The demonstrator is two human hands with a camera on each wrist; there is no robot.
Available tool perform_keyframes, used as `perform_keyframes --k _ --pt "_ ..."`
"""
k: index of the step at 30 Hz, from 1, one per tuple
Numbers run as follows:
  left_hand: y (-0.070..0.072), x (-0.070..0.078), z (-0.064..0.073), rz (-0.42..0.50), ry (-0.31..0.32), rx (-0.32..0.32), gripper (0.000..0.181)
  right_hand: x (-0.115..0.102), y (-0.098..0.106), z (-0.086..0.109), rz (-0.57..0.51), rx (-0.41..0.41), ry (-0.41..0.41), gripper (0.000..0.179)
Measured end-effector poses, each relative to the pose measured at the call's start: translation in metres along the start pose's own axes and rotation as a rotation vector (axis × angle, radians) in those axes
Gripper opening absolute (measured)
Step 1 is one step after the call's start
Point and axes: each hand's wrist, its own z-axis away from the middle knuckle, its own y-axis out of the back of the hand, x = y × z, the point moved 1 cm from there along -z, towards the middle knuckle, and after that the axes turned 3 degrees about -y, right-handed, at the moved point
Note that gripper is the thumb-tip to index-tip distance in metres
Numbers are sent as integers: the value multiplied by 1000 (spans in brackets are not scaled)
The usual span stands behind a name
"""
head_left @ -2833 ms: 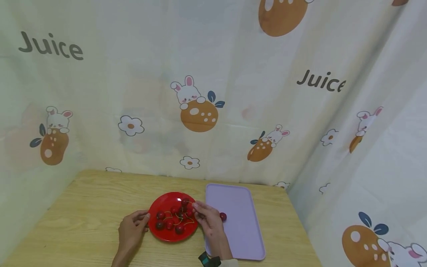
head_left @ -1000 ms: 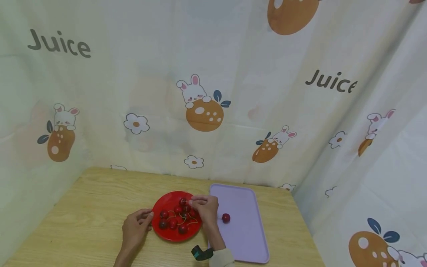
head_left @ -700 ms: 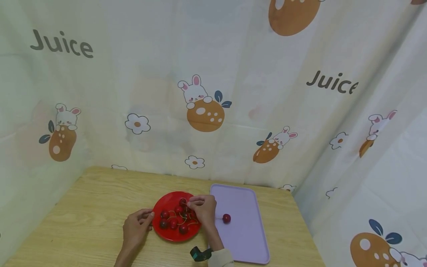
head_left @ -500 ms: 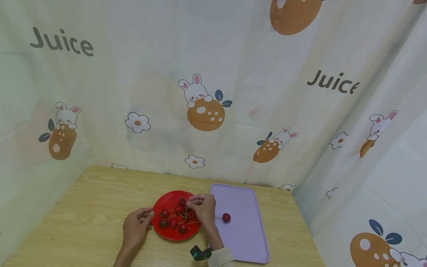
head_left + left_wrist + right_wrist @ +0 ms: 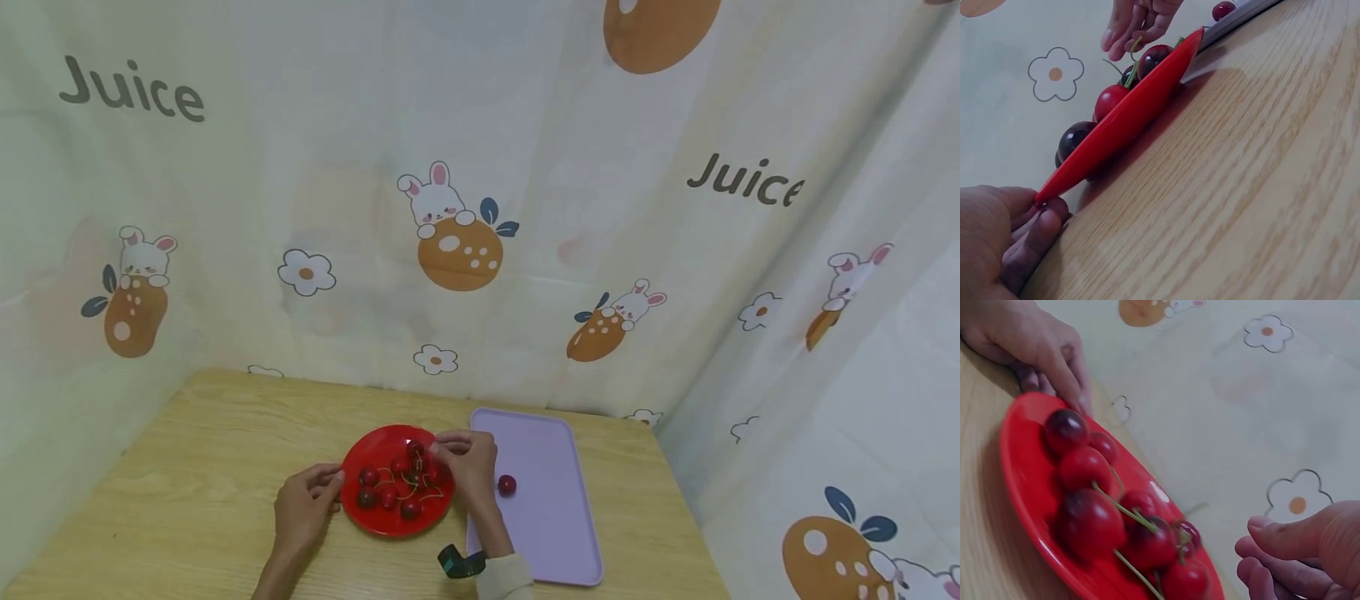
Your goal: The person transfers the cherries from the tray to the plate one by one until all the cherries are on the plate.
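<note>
A red plate carries several dark red cherries with green stems. My left hand pinches the plate's left rim; the left wrist view shows the thumb above and curled fingers below, with the plate tilted in that view. My right hand hovers over the plate's right edge, beside the cherries. In the right wrist view its thumb and fingers are loosely bent, apart from the fruit and stems, with nothing visible between them. One cherry lies on the lilac tray, just right of the right hand.
The lilac tray lies to the right of the plate, partly behind the right forearm. Both rest on a wooden table. A printed curtain closes off the back and sides. A dark wrist device sits at the right wrist.
Earlier the right hand reached further left, its fingertips at the upper cherries and stems; now it has drawn slightly right and away from them. The left hand keeps its grip on the plate.
</note>
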Motion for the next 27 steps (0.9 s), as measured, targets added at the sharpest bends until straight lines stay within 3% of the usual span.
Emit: perform_keyframes --k 7,15,21,27 --pt "0 -1 1 -3 15 -1 26 5 18 -6 56 -7 82 15" --pt "-1 0 0 -6 15 -1 27 7 36 -10 246 -53 327 15" --pt "-1 1 1 -5 25 -12 28 6 55 -8 334 -57 368 18" --pt "1 -1 0 4 15 -16 28 7 68 -6 428 -137 385 20"
